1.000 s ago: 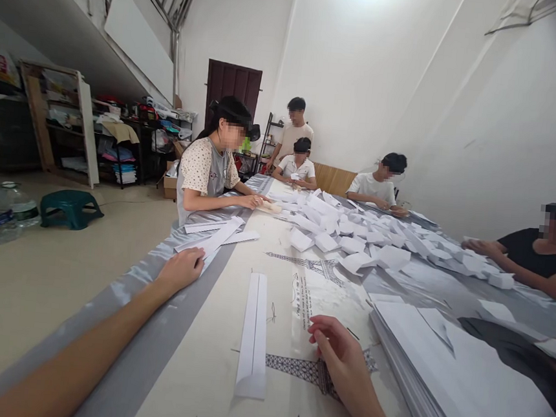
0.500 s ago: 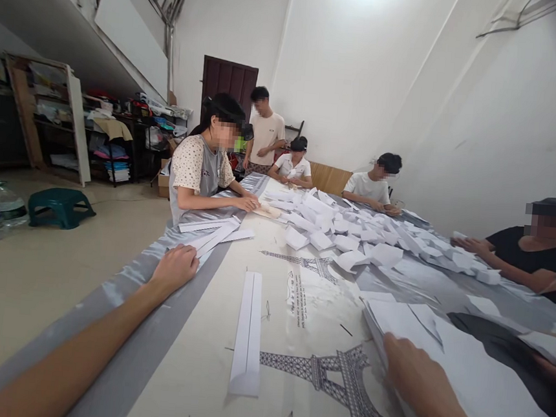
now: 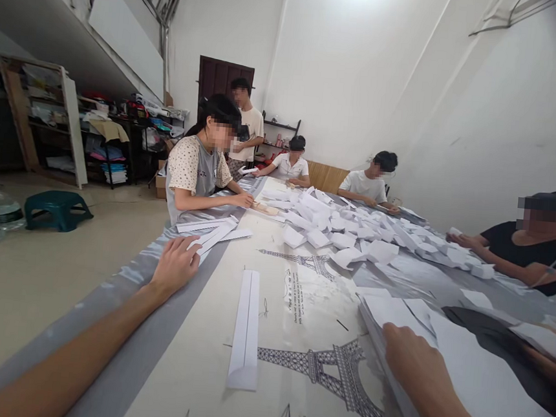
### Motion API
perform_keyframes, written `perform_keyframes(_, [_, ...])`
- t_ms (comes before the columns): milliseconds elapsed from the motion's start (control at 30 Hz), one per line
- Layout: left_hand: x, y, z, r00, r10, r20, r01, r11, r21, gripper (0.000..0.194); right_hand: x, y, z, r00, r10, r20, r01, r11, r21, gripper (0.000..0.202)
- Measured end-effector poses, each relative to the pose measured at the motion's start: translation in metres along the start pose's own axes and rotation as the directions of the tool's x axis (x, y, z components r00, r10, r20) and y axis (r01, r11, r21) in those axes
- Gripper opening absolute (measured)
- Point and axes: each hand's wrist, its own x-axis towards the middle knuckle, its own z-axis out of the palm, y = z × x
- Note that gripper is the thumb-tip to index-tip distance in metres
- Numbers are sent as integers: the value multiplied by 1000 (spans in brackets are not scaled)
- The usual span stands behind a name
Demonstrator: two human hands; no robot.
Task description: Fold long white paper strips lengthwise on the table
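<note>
My left hand (image 3: 177, 263) lies on the grey table covering at left, its fingers open and a little apart, touching the near ends of several folded paper strips (image 3: 227, 234). My right hand (image 3: 415, 357) is closed at the left edge of a stack of white paper sheets (image 3: 472, 381). Its fingers curl down onto the paper, and the fingertips are hidden. Between my hands, one long folded paper strip (image 3: 247, 326) rests flat on the cream, tower-printed cloth (image 3: 206, 358), a seam running along its length.
A large heap of folded white papers (image 3: 349, 228) covers the far middle of the table. A co-worker (image 3: 204, 157) sits at far left, with other people around the far and right sides. A green stool (image 3: 58, 209) and plastic bottles (image 3: 8, 207) stand on the floor.
My left hand's fingers have lifted and spread slightly over the strips. My right hand stays at the stack. The standing person has shifted left, and a seated person behind now reaches out with a white paper.
</note>
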Motion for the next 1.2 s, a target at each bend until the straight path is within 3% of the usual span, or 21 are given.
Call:
perform_keyframes(133, [4,16,-3,999,40,14,-37,988,-148,30,0,0,-7,999,12,37,-12,1000,13,25])
perform_keyframes(233, [2,49,-9,984,111,142,-56,936,-347,33,0,4,-8,999,22,31,-23,999,32,25])
perform_keyframes(333, [-8,93,-16,922,260,287,-62,830,-554,35,3,11,-5,999,49,-12,-48,997,67,23])
perform_keyframes(467, [-21,128,-24,837,396,378,-94,784,-613,42,7,20,-1,993,96,-65,-88,990,109,21])
perform_keyframes(767, [-21,126,-26,820,394,415,-59,779,-624,41,2,22,-17,985,155,-70,-141,976,168,34])
perform_keyframes(867, [-22,128,-26,836,386,391,-63,775,-629,38,-3,18,-31,965,220,-144,-193,964,181,38])
perform_keyframes(967, [-21,129,-27,858,368,358,-61,766,-640,35,-10,3,-40,929,218,-301,-128,948,292,38])
perform_keyframes(1033, [-20,129,-29,869,357,342,-56,759,-649,33,-15,-12,-43,868,203,-454,50,873,486,35])
perform_keyframes(1100, [-17,129,-32,881,341,328,-36,739,-673,33,-21,-29,-44,816,229,-531,232,711,664,33])
perform_keyframes(1133, [-14,129,-35,887,328,324,-10,716,-698,33,-25,-37,-44,809,264,-526,287,603,744,33])
perform_keyframes(1200, [-9,132,-42,892,304,335,82,619,-781,34,-31,-53,-45,844,299,-444,323,377,868,38])
